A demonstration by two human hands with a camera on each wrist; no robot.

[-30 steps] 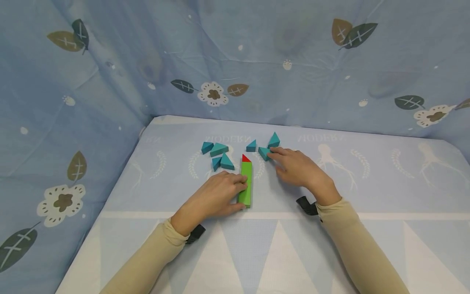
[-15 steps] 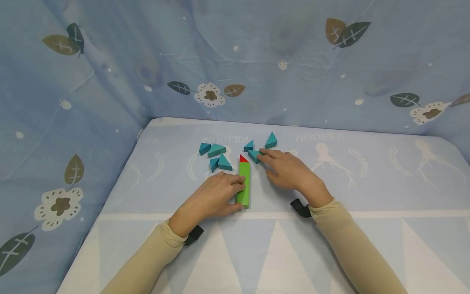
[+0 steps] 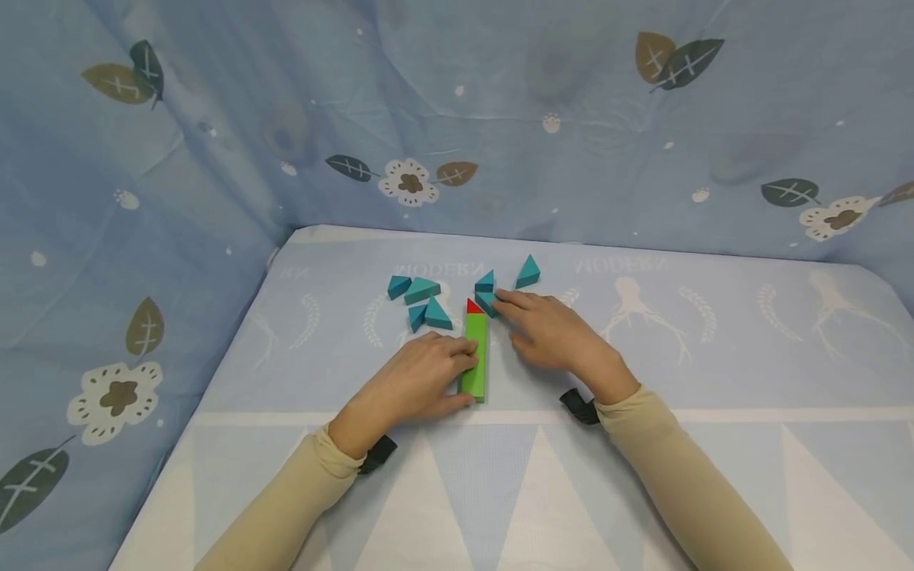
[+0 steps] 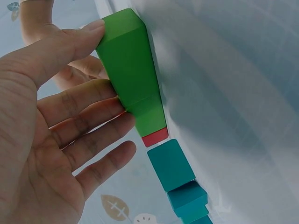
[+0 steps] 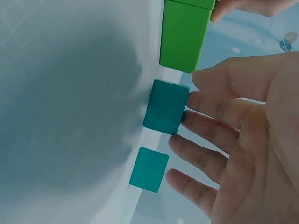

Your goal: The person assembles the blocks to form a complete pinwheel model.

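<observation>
My left hand (image 3: 424, 373) rests at the left side of two green blocks (image 3: 477, 361) laid end to end, thumb at the near end and fingertips against the side. In the left wrist view those fingers look nearly straight. A small red triangular block (image 3: 474, 307) lies at the far end of the green row. My right hand (image 3: 553, 333) touches the right side of a teal triangular block (image 3: 485, 303) with relaxed fingertips, beside the red piece. Just behind it, a smaller teal triangular block (image 3: 485, 282) appears to touch it or nearly so.
Several teal triangular blocks (image 3: 432, 315) lie grouped to the left of the green row. A lone teal triangle (image 3: 528, 273) lies at the back, beyond the right hand. The patterned table (image 3: 714, 476) ends at a blue curtain (image 3: 571, 159) behind and to the left.
My right hand has slid the teal triangular block left, from near the lone teal triangle to the red tip. My left hand has stayed at the green blocks.
</observation>
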